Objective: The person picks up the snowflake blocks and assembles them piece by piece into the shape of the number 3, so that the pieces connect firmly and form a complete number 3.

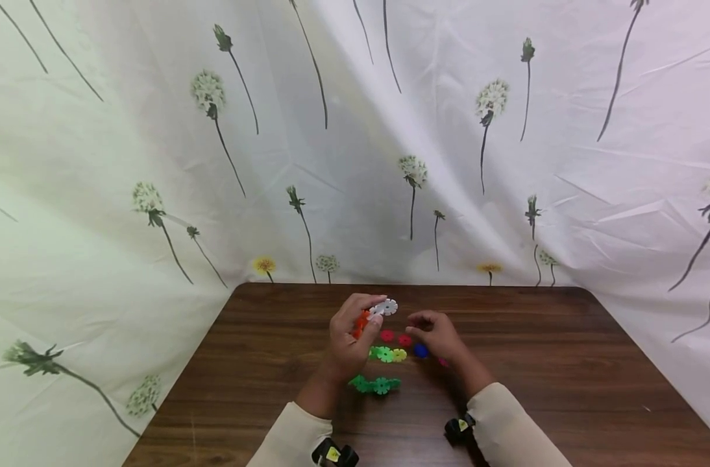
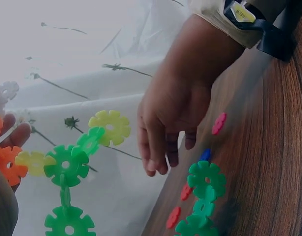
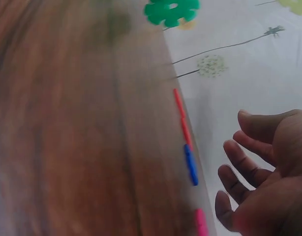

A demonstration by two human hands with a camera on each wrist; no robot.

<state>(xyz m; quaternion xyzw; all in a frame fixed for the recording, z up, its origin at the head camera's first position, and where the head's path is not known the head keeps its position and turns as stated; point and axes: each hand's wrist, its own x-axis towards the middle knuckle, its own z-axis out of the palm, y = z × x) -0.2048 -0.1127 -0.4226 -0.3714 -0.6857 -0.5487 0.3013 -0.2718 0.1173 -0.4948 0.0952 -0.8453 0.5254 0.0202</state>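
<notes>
My left hand [image 1: 350, 337] grips a linked chain of notched plastic discs, with white discs [image 1: 388, 307] and orange discs [image 2: 11, 165] at the fingers. Yellow discs [image 2: 109, 127] and green discs [image 2: 66, 165] extend from it in the left wrist view. Another run of green discs [image 1: 381, 386] shows nearer me; whether it joins the held chain I cannot tell. My right hand [image 1: 437, 332] hovers above the table with loosely bent fingers and nothing in them. Close by lie two red discs [image 1: 404, 340], a blue disc [image 1: 420, 351] and a pink disc [image 3: 200, 222].
The brown wooden table [image 1: 565, 370] runs back to a white curtain [image 1: 355, 162] printed with dandelions. Black wrist cameras [image 1: 459, 429] are strapped over both cream sleeves [image 1: 515, 425].
</notes>
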